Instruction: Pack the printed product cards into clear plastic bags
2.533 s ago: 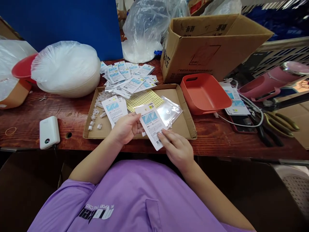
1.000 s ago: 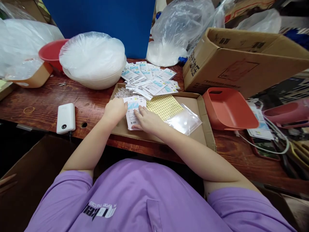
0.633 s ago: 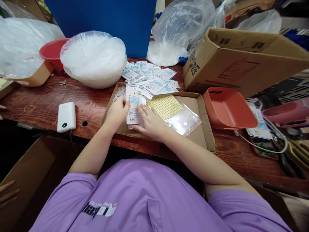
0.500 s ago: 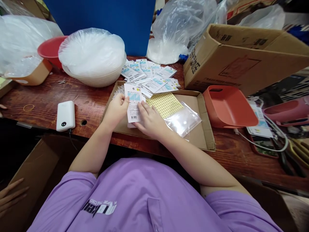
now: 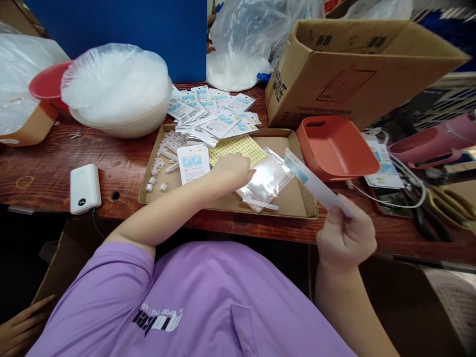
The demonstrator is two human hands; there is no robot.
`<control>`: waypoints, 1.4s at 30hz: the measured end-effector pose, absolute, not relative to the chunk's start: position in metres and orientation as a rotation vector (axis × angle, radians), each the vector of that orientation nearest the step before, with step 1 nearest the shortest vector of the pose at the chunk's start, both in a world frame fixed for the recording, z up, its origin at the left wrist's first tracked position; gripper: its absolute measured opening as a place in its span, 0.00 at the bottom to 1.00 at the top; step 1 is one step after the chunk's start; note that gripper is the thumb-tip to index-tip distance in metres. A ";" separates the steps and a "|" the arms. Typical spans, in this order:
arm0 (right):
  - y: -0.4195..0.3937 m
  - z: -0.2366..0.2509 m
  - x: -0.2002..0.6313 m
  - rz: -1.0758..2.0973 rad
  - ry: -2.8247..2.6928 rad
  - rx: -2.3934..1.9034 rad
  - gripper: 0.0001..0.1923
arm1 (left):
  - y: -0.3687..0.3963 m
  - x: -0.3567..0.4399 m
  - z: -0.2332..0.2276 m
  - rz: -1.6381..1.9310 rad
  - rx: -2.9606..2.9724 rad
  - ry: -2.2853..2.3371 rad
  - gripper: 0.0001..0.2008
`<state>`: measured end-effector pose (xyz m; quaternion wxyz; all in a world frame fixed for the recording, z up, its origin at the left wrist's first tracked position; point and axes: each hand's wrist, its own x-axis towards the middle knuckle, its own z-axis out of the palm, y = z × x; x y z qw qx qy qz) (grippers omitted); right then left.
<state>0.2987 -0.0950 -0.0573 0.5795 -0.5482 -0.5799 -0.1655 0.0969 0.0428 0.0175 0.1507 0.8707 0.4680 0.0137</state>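
Observation:
In my right hand (image 5: 347,235) I grip a single printed card (image 5: 316,183) by its lower end, tilted, in front of the coral bin. My left hand (image 5: 231,172) reaches over the shallow cardboard tray (image 5: 310,198), its fingers curled down beside a pile of clear plastic bags (image 5: 266,181). Whatever those fingers hold is hidden. A yellow sticker sheet (image 5: 247,148) lies just behind that hand. Left of it in the tray are a stack of printed cards (image 5: 192,166) and small clear plastic pieces (image 5: 163,153).
Packed cards (image 5: 223,121) are heaped behind the tray. A bowl of white plastic film (image 5: 119,89) and a power bank (image 5: 85,188) are to the left. The coral bin (image 5: 338,148), a carton (image 5: 345,79) and scissors (image 5: 449,206) stand right. Another person's hand (image 5: 26,325) shows lower left.
Both hands were on the card stack; now the stack lies in the tray. My right hand has moved right with one card, my left over to the clear bags. The camera view has shifted right.

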 end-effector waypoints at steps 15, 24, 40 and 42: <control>-0.125 -0.087 0.313 -0.274 -1.681 -1.261 0.27 | 0.064 0.133 -0.013 0.029 2.403 1.511 0.09; -0.127 -0.072 0.286 -0.245 -1.973 -0.869 0.17 | 0.024 0.107 0.006 0.739 0.895 1.027 0.05; -0.121 -0.057 0.267 -0.208 -2.115 -0.753 0.12 | 0.000 0.068 0.026 0.860 0.409 0.836 0.10; -0.119 -0.061 0.268 -0.234 -2.106 -0.836 0.14 | -0.003 0.063 0.029 0.850 0.426 0.833 0.12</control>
